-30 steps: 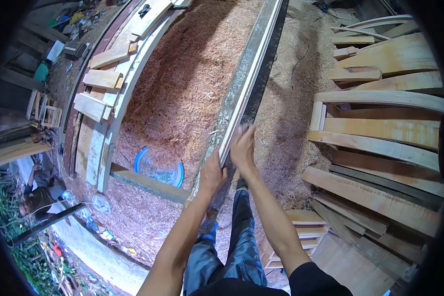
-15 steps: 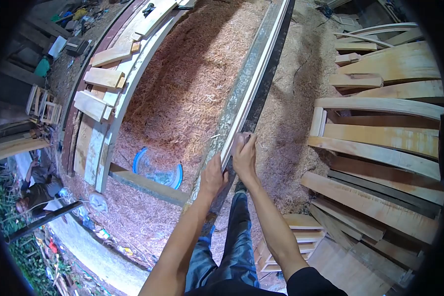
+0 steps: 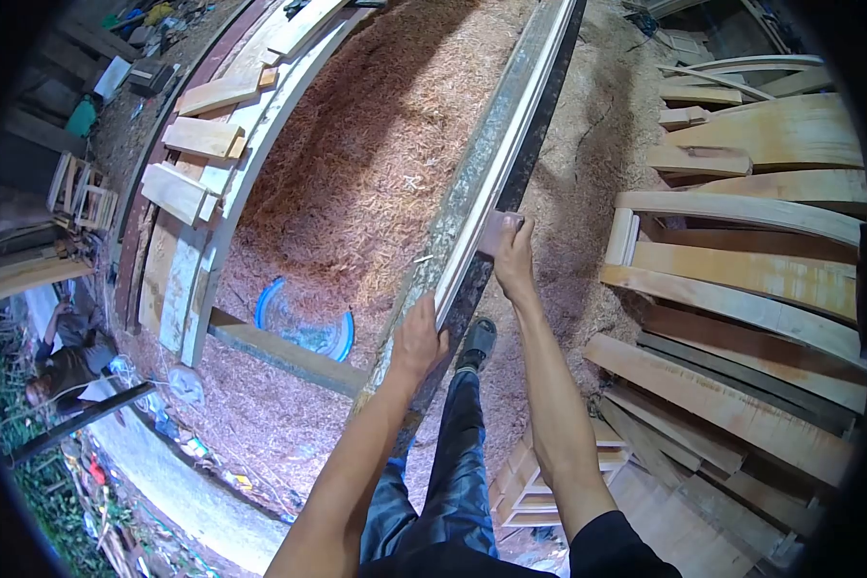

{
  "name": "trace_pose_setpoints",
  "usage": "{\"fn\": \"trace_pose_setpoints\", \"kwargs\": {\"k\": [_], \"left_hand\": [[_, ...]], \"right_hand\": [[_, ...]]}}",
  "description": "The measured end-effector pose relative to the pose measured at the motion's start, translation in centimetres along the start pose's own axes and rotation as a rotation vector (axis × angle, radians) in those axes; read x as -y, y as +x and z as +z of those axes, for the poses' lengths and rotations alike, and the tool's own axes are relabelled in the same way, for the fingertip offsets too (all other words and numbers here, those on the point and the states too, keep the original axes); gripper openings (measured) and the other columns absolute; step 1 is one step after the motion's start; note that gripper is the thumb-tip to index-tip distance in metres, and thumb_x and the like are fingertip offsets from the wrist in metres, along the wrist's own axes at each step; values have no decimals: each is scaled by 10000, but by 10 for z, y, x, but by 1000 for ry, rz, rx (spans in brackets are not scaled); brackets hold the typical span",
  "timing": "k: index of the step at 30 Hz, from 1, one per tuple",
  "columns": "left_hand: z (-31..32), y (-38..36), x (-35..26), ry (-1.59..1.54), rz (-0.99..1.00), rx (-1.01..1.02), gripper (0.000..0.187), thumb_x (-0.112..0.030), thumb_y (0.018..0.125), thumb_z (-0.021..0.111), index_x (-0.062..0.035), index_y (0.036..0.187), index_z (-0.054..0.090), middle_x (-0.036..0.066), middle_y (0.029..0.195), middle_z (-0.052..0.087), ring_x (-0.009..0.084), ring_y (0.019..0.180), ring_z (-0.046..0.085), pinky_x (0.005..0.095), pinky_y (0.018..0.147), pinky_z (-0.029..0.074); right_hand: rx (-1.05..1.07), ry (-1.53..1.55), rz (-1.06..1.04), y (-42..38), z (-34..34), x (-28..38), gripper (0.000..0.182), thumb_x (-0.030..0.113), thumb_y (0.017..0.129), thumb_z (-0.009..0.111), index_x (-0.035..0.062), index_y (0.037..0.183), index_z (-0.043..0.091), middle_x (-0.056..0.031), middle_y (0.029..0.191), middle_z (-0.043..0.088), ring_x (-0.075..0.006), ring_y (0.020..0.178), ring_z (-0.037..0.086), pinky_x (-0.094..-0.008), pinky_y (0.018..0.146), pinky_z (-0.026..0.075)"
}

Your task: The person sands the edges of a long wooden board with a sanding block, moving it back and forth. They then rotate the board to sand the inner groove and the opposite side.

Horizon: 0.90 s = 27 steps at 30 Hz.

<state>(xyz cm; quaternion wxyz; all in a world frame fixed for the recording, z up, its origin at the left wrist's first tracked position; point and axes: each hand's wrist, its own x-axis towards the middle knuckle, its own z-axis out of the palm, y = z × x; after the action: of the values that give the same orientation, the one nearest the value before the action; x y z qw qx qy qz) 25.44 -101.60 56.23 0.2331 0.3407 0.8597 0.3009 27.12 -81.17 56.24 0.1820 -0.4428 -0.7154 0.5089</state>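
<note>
A long pale wooden strip [image 3: 497, 178] lies lengthwise on a worn, paint-stained bench plank [image 3: 476, 159], with a dark edge board [image 3: 541, 135] along its right side. My left hand [image 3: 418, 337] is closed around the near end of the strip. In my right hand [image 3: 516, 258] is a flat brownish-grey piece that looks like sandpaper [image 3: 496, 233]. It rests against the strip's right side, a little farther along than my left hand. My right fingers hide part of the piece.
Curved boards and frames [image 3: 742, 212] are stacked on the right. Short wood blocks [image 3: 202, 138] sit on a curved bench [image 3: 246, 178] at left. Shavings [image 3: 376, 144] cover the ground around a blue-rimmed round object [image 3: 345, 337]. A seated person [image 3: 72, 352] is at lower left.
My right hand has slid away from my left hand, up and to the right along the strip, showing more of the flat piece. My left hand stays at the strip's near end.
</note>
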Motion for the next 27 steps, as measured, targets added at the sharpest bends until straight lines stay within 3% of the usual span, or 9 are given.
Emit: {"fn": "trace_pose_setpoints", "kwargs": {"k": [9,13,16,18,23,27], "left_hand": [[0,1,0,2,7,-4,691,-77,741,690,31,1344,369,262,1181,533,429,1087,541,465,937,461],[1,2,0,-7,-6,-2,684,-74,734,692,26,1334,377,256,1170,536,426,1077,544,468,926,466],[-2,2,-3,-9,-31,14,677,-64,725,695,23,1321,385,251,1171,538,424,1072,547,473,915,470],[-2,1,-3,-10,-42,27,676,-57,714,704,24,1309,393,248,1189,534,419,1083,542,478,905,472],[0,3,-1,-13,-4,11,678,-68,717,706,23,1310,389,246,1200,528,417,1088,538,480,906,471],[3,-1,1,4,12,-30,678,-73,726,700,23,1317,384,248,1200,529,416,1097,533,480,918,466]], "right_hand": [[-174,-362,28,-4,27,56,254,181,1006,381,-67,1043,345,-331,941,520,-463,855,592,-526,757,472],[-166,-378,86,7,27,64,229,155,1009,368,-72,1028,353,-351,951,516,-458,835,593,-483,727,502],[-179,-337,-64,-1,28,54,205,126,1007,367,-77,1032,349,-347,940,508,-448,824,590,-462,731,511],[-119,-365,-44,-34,30,61,200,113,1008,365,-83,1033,342,-332,930,496,-428,806,577,-458,742,497],[-117,-396,-79,-33,33,53,230,166,1026,335,-62,1050,354,-298,915,498,-379,780,568,-449,718,479],[-63,-197,55,46,13,45,300,250,1033,316,-38,1110,345,-272,918,561,-390,778,599,-490,665,484]]}}
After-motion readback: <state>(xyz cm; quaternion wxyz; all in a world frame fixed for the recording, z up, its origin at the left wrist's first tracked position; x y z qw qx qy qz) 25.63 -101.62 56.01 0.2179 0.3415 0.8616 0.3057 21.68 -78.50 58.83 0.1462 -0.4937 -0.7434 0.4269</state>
